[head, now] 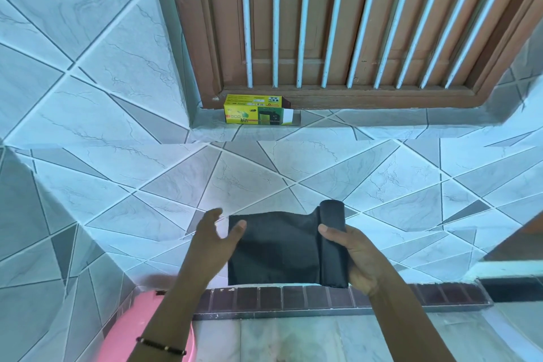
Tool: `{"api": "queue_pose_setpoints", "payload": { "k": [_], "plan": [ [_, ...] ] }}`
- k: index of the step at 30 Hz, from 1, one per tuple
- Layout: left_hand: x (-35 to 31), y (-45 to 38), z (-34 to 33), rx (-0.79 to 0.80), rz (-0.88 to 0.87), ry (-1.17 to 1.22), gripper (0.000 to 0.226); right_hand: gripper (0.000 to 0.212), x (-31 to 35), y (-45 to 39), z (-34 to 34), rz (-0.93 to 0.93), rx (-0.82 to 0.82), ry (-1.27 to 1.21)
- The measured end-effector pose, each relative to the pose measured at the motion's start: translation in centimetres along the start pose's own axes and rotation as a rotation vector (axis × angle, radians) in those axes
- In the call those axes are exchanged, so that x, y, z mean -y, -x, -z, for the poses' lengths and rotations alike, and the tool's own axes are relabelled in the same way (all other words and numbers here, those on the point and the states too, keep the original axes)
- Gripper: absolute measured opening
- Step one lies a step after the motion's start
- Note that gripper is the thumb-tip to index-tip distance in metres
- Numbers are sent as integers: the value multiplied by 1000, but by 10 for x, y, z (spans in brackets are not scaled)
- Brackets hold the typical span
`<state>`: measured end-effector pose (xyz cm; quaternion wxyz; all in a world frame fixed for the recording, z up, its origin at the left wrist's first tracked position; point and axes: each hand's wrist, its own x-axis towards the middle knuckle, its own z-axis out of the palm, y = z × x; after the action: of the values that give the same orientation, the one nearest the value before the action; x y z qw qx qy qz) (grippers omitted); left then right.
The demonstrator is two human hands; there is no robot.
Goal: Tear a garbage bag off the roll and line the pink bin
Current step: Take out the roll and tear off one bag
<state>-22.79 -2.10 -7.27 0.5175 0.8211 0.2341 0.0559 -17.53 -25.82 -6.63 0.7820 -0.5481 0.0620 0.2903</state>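
Note:
My right hand (357, 257) grips a black garbage bag roll (333, 238), held upright in front of the tiled wall. A flat stretch of black bag (276, 250) is unrolled from it toward the left. My left hand (216, 239) is beside the bag's free left edge, fingers spread, with one fingertip resting on the top corner. The pink bin (132, 329) shows at the bottom left, partly hidden under my left forearm.
A yellow and green garbage bag box (255, 110) lies on the tiled window ledge, below a brown wooden window with white bars (338, 23). A dark brick-pattern skirting strip (308, 300) runs along the foot of the wall, above a marble floor.

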Motion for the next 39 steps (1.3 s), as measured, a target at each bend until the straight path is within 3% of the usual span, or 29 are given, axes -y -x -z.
{"api": "queue_pose_setpoints", "payload": {
  "k": [1, 4, 6, 8, 12, 13, 16, 19, 25, 31, 36, 39],
  "plan": [
    [-3, 4, -2, 61, -97, -55, 71, 51, -2, 0, -4, -4, 5, 9],
    [-9, 15, -14, 477, -301, -220, 103, 50, -7, -3, -16, -14, 54, 14],
    [-8, 20, -26, 600, -375, -380, 112, 44, -8, -3, -20, -24, 93, 21],
    [-2, 21, -39, 549, -417, -405, 101, 43, -8, -3, -23, -44, 115, 23],
    [4, 16, -49, 293, -517, -348, 30, 45, -8, -4, -21, -58, 173, -23],
    [2, 16, -49, 237, -546, -375, 22, 45, -8, -3, -19, -62, 188, -44],
    [-2, 10, -41, 106, -618, -450, 27, 47, -6, -3, -12, -68, 177, -70],
    [4, -3, -28, 78, -653, -536, 22, 50, -5, -4, -4, -69, 129, -51],
    [0, -10, -4, 32, -577, -662, 30, 68, -5, -7, 7, -68, 54, -17],
    [9, -13, 25, -87, -568, -658, 28, 58, 1, -6, 17, -59, 28, -14],
    [18, -15, 45, -70, -505, -699, 11, 84, 1, -7, 21, -57, 21, 38],
    [21, -17, 40, -36, -387, -579, 22, 87, -2, -11, 15, -48, -3, 54]
  ]
}}
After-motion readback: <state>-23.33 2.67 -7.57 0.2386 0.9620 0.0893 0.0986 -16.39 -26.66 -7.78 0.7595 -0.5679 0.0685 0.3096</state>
